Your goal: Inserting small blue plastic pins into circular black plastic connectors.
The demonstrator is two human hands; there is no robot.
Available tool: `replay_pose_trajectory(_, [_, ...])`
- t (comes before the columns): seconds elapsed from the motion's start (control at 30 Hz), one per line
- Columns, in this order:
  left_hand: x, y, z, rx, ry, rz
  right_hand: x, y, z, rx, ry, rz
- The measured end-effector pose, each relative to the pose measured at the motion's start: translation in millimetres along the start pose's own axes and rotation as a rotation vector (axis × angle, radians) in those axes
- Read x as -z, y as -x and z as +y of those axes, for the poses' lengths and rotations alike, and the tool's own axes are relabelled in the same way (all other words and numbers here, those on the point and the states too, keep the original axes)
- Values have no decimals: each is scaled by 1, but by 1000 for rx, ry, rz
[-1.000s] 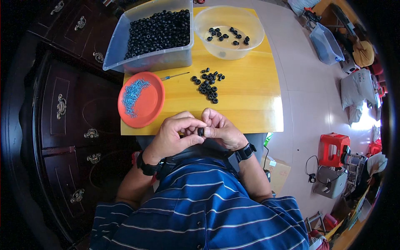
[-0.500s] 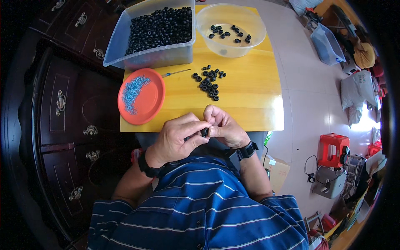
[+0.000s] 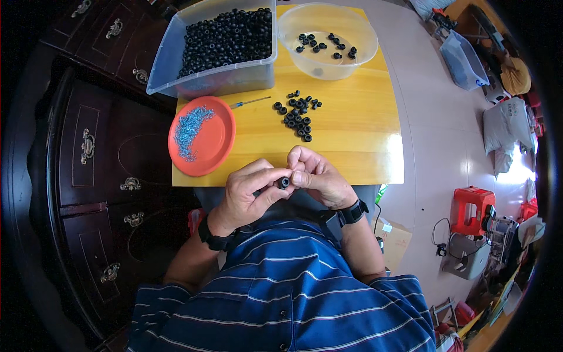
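Just past the table's near edge, my left hand (image 3: 253, 190) pinches a small black ring-shaped part (image 3: 284, 182) between thumb and fingers, its round hole showing. Touching or almost touching it is my right hand (image 3: 316, 178), with thumb and forefinger pressed together; whatever is between those fingertips is too small or hidden to make out. Beyond the hands, a loose pile of similar black parts (image 3: 298, 116) lies on the yellow tabletop (image 3: 352, 135). To the left, a red plate (image 3: 214, 146) carries a heap of small shiny bluish metal pieces (image 3: 190, 132).
A clear bin (image 3: 229, 82) full of black parts stands at the far left of the table. Beside it, a round translucent tub (image 3: 328, 70) holds several black parts. A thin screwdriver (image 3: 251, 102) lies by the plate. Dark drawers (image 3: 82, 135) line the left; a red stool (image 3: 471, 203) stands right.
The black part in my left hand has turned so its hole faces up more, and it sits slightly further left. My right fingertips have drawn close together beside it.
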State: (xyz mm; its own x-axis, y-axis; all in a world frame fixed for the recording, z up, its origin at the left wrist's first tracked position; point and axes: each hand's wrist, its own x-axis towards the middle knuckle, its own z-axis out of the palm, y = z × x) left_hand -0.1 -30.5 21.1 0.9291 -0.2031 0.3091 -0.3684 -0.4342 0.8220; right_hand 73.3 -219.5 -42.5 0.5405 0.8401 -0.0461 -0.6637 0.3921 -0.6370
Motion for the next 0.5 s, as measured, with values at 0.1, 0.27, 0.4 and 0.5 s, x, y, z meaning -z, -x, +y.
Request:
replay_pose_trajectory(0.1, [1, 1, 1, -22, -2, 7, 1, 0, 4, 11, -9, -20])
replay_pose_trajectory(0.27, [2, 3, 2, -45, 27, 24, -3, 1, 3, -3, -14, -32])
replay_pose_trajectory(0.4, [3, 4, 1, -33, 23, 22, -11, 0, -1, 22, -14, -37])
replay_pose_trajectory(0.5, [2, 5, 0, -14, 20, 13, -10, 0, 1, 8, -15, -14])
